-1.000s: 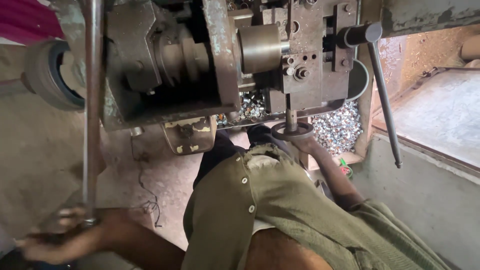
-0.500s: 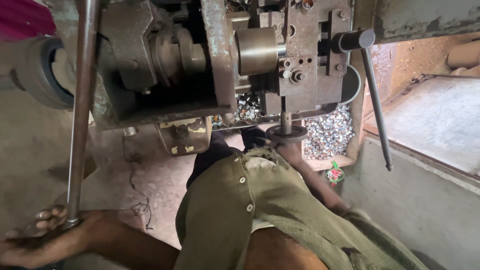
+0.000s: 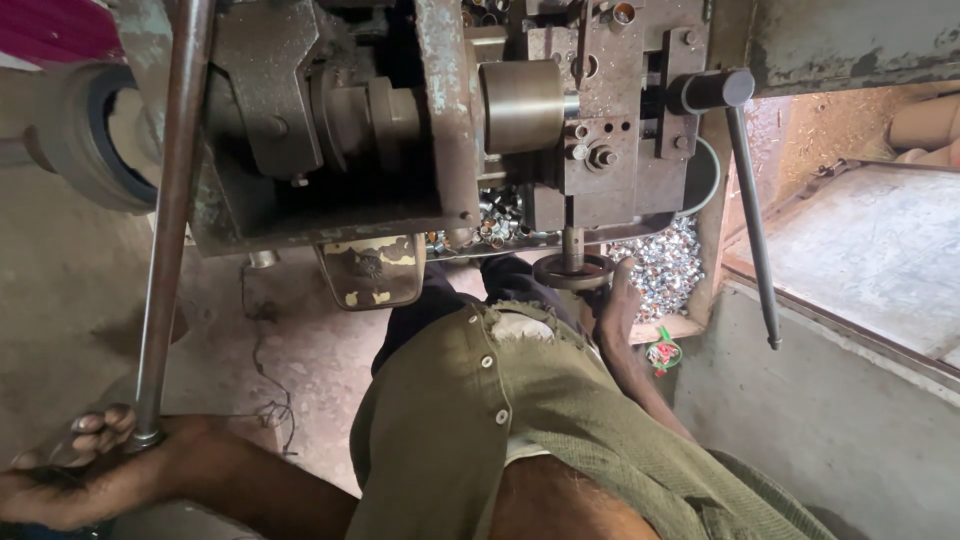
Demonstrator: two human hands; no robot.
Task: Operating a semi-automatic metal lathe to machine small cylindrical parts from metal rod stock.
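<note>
- Left hand (image 3: 75,470), bottom left: fingers curled about the lower end of a long steel lever bar (image 3: 172,210); grip closed on it, palm partly in shadow.
- Right hand (image 3: 612,300), centre: stretched forward under the machine, fingers lying against the rim of a small round handwheel (image 3: 572,270); whether the fingers close round it I cannot tell.
- Olive buttoned shirt (image 3: 520,420) fills the near foreground, torn at the chest edge; dark trousers show just beyond it.
- Lever bar runs from the left hand steeply up past the machine's left side and out of the top of the view.
- Handwheel sits on a short vertical spindle below the tool block (image 3: 610,150) of a worn, rusty press machine (image 3: 330,150).
- Brass-coloured cylinder (image 3: 520,105) projects beside the tool block.
- Heap of small shiny metal parts (image 3: 665,265) lies in a tray behind the handwheel.
- Thin rod handle with black knob (image 3: 750,215) hangs at right.
- Rubber-rimmed wheel (image 3: 85,135) at far left; concrete slab (image 3: 880,260) far right.
</note>
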